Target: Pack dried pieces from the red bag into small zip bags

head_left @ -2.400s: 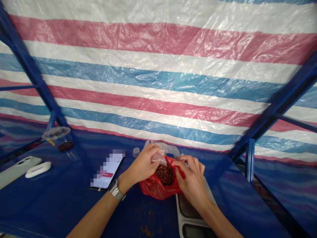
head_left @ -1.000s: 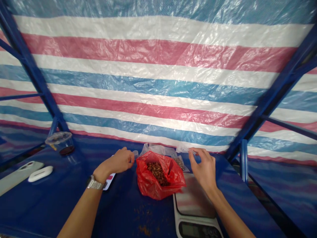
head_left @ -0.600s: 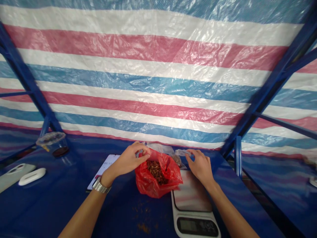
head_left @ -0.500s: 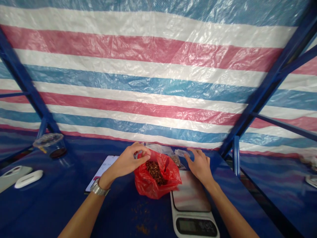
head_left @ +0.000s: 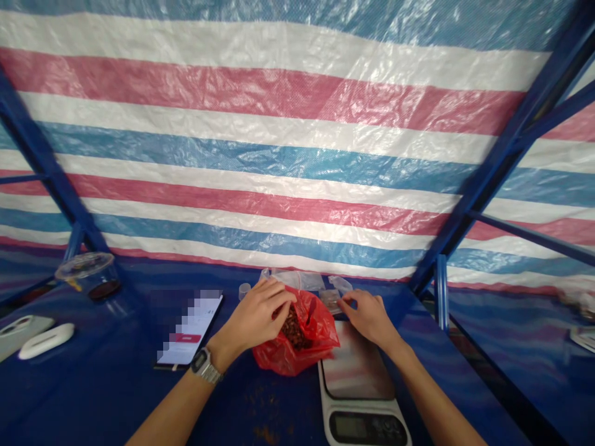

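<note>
My left hand (head_left: pixel 263 313) reaches over the left rim of a red plastic bag (head_left: pixel 297 359). Its fingers are curled together above small brown pieces (head_left: pixel 295 328), perhaps nuts or seeds, inside the bag. Whether those fingertips hold anything is hidden. My right hand (head_left: pixel 369 316) is closed in a pinch at the edge of a small clear plastic bag (head_left: pixel 330 300) with brownish contents, just behind the scale. Below that hand lies a digital kitchen scale (head_left: pixel 357 365) with a steel plate, touching or very near the red bag's right side.
A phone (head_left: pixel 190 334) lies left of my left wrist. Further left are a lidded clear tub (head_left: pixel 90 275) with dark contents, a white earbud case (head_left: pixel 46 341) and another phone (head_left: pixel 23 331). Brown crumbs (head_left: pixel 267 427) dot the blue table. Striped sheeting (head_left: pixel 279 155) hangs behind, between blue posts.
My left hand has moved right and down, over the red bag's opening. My right hand has shifted slightly down and left, its fingers closing at the clear bag.
</note>
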Motion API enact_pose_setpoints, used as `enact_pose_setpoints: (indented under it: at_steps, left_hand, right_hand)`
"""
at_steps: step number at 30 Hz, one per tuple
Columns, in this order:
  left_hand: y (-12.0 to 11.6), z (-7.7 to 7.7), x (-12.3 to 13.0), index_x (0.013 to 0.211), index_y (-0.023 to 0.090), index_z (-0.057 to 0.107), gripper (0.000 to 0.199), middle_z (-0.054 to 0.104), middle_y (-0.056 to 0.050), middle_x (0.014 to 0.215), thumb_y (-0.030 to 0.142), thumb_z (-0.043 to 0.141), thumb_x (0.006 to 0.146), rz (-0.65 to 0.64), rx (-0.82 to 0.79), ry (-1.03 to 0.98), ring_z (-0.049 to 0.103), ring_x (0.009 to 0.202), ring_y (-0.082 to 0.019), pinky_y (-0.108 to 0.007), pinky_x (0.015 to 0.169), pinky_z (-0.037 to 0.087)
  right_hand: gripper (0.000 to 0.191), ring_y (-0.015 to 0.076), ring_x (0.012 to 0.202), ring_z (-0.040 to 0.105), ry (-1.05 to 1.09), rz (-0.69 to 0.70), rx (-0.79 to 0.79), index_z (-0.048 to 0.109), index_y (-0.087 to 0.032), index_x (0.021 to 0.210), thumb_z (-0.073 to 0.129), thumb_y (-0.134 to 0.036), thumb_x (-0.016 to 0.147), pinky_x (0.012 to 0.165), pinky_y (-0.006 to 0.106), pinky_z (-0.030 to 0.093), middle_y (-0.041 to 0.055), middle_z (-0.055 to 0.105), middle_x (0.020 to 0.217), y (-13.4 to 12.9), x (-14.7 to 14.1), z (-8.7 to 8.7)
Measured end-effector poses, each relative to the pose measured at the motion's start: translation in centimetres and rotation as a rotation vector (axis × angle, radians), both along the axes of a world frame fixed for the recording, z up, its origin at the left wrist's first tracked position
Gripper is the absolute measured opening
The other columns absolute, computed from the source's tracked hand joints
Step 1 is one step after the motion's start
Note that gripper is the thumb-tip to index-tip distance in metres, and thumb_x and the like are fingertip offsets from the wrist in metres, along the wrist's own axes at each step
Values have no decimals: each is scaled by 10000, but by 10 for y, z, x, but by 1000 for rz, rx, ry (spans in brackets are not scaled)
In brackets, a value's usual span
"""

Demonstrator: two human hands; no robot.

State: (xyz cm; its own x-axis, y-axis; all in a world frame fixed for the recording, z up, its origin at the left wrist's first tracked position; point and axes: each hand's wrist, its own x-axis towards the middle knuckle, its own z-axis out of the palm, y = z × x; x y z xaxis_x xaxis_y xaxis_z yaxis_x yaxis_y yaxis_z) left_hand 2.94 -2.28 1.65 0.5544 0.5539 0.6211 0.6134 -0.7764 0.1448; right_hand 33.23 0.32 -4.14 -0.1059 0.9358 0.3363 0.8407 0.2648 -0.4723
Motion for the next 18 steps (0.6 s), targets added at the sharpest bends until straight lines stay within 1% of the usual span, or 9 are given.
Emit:
enact_pose_setpoints:
  at_steps: [2, 4, 6, 8, 11, 14, 15, 18]
  left_hand:
    - [-4, -3, 6, 1014, 197, 686, 192, 719, -45, 932, 109, 516, 999, -21, 88, -19, 650, 899, -203, -375, 891, 497]
    - [-7, -6, 13, 1076, 198, 680, 163, 725, -53, 968, 141, 544, 1006, -22, 149, -51, 649, 899, -204, -377, 893, 515]
    - [-11, -8, 19, 1133, 201, 672, 154, 734, -61, 1008, 186, 582, 1009, -9, 182, -103, 661, 915, -209, -379, 894, 534]
    - [-13, -9, 24, 1193, 199, 657, 193, 741, -77, 1057, 234, 617, 1007, 11, 198, -154, 683, 952, -219, -386, 908, 550]
    - [-14, -9, 25, 1227, 198, 644, 235, 746, -95, 1099, 279, 639, 1007, 37, 216, -171, 709, 1005, -237, -405, 951, 561]
    - [-14, -5, 22, 1161, 195, 654, 157, 761, -81, 1044, 257, 604, 1026, 7, 218, -121, 723, 960, -231, -382, 906, 580]
    - [-14, -4, 21, 1145, 191, 654, 141, 764, -77, 1027, 245, 582, 1036, -2, 213, -114, 724, 943, -227, -372, 889, 583]
    - [-14, -4, 20, 1142, 174, 647, 157, 770, -83, 1030, 230, 526, 1059, 3, 194, -117, 727, 933, -225, -368, 887, 588]
  right_hand:
    - [391, 237, 812, 712, 84, 16, 10, 723, -223, 894, 456, -481, 1016, 770, 338, 519, 60, 766, 873, 2, -3, 9]
    - [431, 210, 757, 699, 242, 42, 50, 686, -208, 937, 424, -535, 1037, 723, 305, 534, 51, 746, 843, 0, -10, 18]
    - [400, 199, 725, 676, 455, 77, 131, 659, -204, 918, 493, -553, 1019, 701, 294, 536, 39, 718, 805, -7, -20, 27]
    - [328, 189, 716, 659, 590, 121, 221, 656, -210, 897, 578, -513, 996, 700, 290, 535, 25, 702, 797, -18, -32, 33]
    - [226, 190, 744, 666, 541, 201, 271, 692, -226, 913, 620, -424, 992, 715, 291, 534, 18, 717, 815, -36, -50, 37]
    - [149, 195, 796, 684, 516, 273, 273, 717, -245, 992, 626, -362, 994, 742, 297, 551, 26, 743, 898, -49, -64, 37]
    - [143, 192, 791, 681, 534, 295, 272, 720, -250, 1041, 629, -348, 993, 745, 299, 558, 27, 741, 911, -52, -68, 37]
    - [212, 180, 770, 672, 615, 337, 243, 708, -257, 1174, 646, -325, 984, 753, 303, 573, 28, 733, 936, -56, -76, 37]
